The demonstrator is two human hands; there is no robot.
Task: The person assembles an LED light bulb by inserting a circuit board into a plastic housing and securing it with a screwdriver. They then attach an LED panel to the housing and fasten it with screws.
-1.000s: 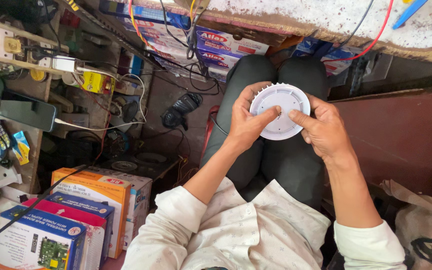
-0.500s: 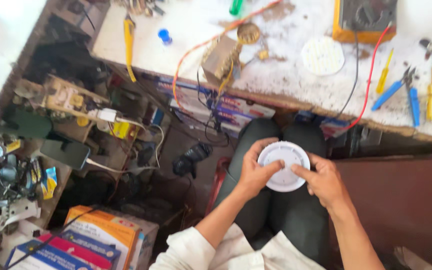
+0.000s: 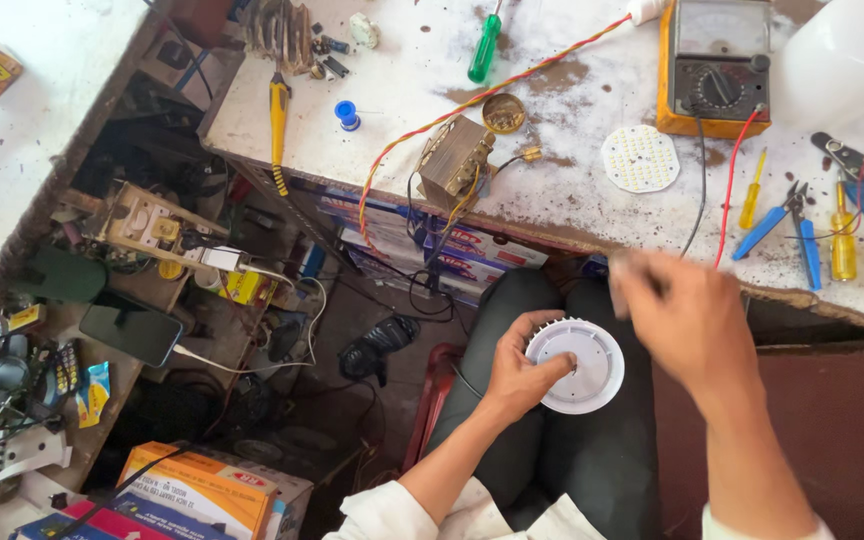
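Note:
My left hand [image 3: 520, 377] grips a round white lamp housing [image 3: 580, 366] with a ribbed rim, holding it over my lap in dark trousers. My right hand [image 3: 687, 320] is blurred, lifted off the housing and raised toward the workbench edge [image 3: 572, 240]; whether it holds anything I cannot tell. On the bench beyond it lie a round white LED board [image 3: 640, 158], a yellow multimeter [image 3: 714, 66] with red lead, and a small brown transformer [image 3: 455, 160] with wires.
On the bench: green screwdriver [image 3: 485, 47], yellow screwdrivers [image 3: 842, 245], blue pliers [image 3: 792, 228], a yellow-handled tool [image 3: 278, 125]. Below left are cluttered shelves with a phone [image 3: 130, 332], circuit parts and cables; cardboard boxes [image 3: 202, 487] stand on the floor.
The view has risen to show more of the bench. My right hand has let go of the housing and moved up toward the bench; my left hand keeps holding it.

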